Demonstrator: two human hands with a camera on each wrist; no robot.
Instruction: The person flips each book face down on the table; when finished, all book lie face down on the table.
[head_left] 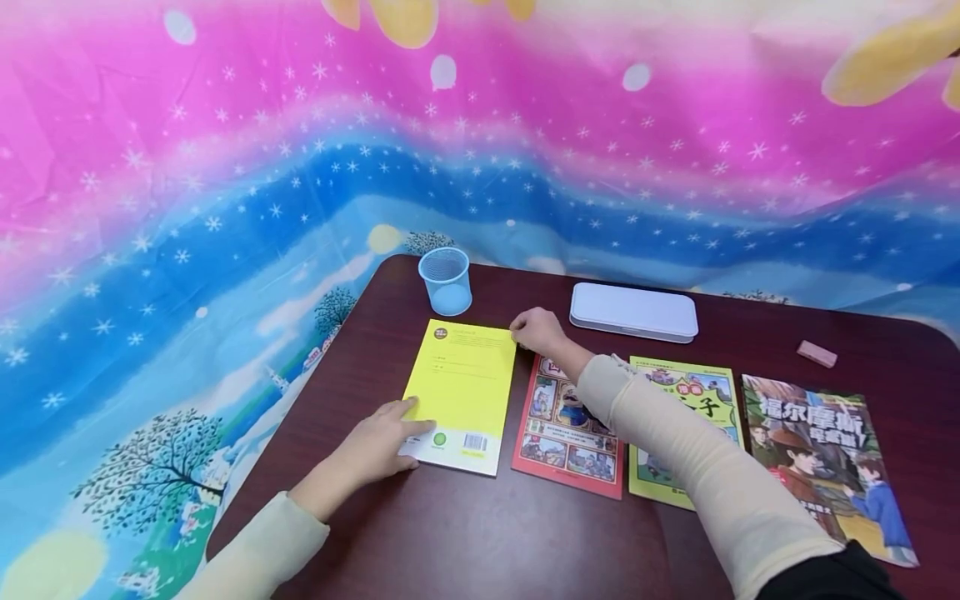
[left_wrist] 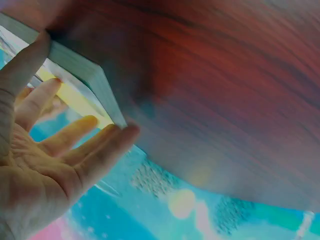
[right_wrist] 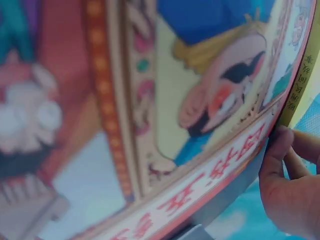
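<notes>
A yellow book (head_left: 465, 367) lies on the dark wood table with its barcode side up. My left hand (head_left: 378, 442) rests at its lower left corner, fingers spread over the left edge and thumb by the bottom edge. In the left wrist view, the left hand (left_wrist: 55, 145) lies along the book's page edges (left_wrist: 75, 62), fingers fairly straight. My right hand (head_left: 542, 331) has curled fingers at the upper right corner. In the right wrist view, the right hand (right_wrist: 290, 175) pinches the corner by the yellow spine (right_wrist: 300, 80). A red comic book (head_left: 566, 450) lies partly under the right forearm.
Right of the red comic lie a green-yellow comic book (head_left: 716, 387), partly hidden by the right arm, and a detective book (head_left: 810, 450). At the back stand a blue mesh pen cup (head_left: 448, 287) and a white pencil case (head_left: 633, 310). A pink eraser (head_left: 817, 353) lies at the right.
</notes>
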